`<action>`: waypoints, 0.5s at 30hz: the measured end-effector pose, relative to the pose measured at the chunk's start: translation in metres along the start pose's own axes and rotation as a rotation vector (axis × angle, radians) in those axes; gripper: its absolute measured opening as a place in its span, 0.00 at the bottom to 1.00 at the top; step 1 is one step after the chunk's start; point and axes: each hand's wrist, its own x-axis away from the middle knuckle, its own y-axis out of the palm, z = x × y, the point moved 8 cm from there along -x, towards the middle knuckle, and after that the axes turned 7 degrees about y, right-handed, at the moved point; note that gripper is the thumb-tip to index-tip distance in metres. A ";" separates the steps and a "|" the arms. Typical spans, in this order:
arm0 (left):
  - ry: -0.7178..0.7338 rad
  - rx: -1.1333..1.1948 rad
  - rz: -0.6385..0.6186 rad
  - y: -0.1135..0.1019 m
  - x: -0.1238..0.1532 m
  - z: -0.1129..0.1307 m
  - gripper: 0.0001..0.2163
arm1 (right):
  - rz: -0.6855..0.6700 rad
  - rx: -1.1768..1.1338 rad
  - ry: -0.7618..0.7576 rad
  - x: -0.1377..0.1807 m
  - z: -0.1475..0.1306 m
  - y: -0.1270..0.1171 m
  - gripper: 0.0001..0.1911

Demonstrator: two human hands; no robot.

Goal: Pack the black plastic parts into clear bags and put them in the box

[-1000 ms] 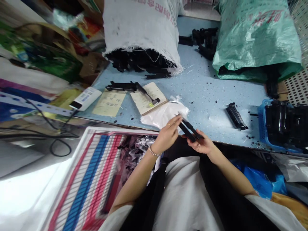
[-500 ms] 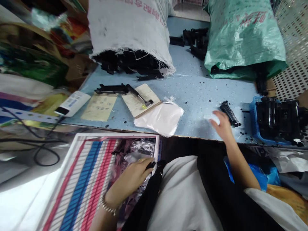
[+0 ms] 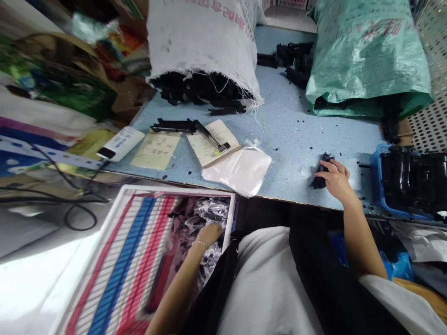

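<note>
On the blue table near its front edge, my right hand point(image 3: 338, 182) has its fingers closed round a black plastic part point(image 3: 318, 177). The part still rests on or just above the tabletop. My left hand point(image 3: 211, 232) reaches down into a white crate point(image 3: 174, 190) beside my leg. It is among clear plastic bags point(image 3: 211, 208) with dark contents, and its fingers are hidden from view. To the right of my right hand stands a blue basket point(image 3: 379, 186) piled with black plastic parts point(image 3: 415, 179).
A white woven sack point(image 3: 202, 42) and a green sack point(image 3: 370, 60) lie open towards me with black parts inside. Between them are loose parts point(image 3: 295, 58). A notebook point(image 3: 211, 137), a stack of clear bags point(image 3: 244, 170) and a white box point(image 3: 124, 143) lie at left.
My right hand has moved slightly right and closed on the black part; the white thing it held no longer shows. My left hand, earlier with something black, has sunk among the bags.
</note>
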 end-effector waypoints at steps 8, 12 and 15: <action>0.336 -0.120 0.465 -0.072 -0.104 0.139 0.08 | 0.109 -0.120 0.218 0.026 0.000 0.006 0.31; 0.285 0.037 0.364 -0.076 -0.138 0.137 0.07 | -0.026 -0.226 0.423 0.036 0.034 0.018 0.23; 0.186 0.295 0.359 -0.088 -0.143 0.111 0.09 | -0.069 -0.564 0.475 0.034 0.035 0.026 0.19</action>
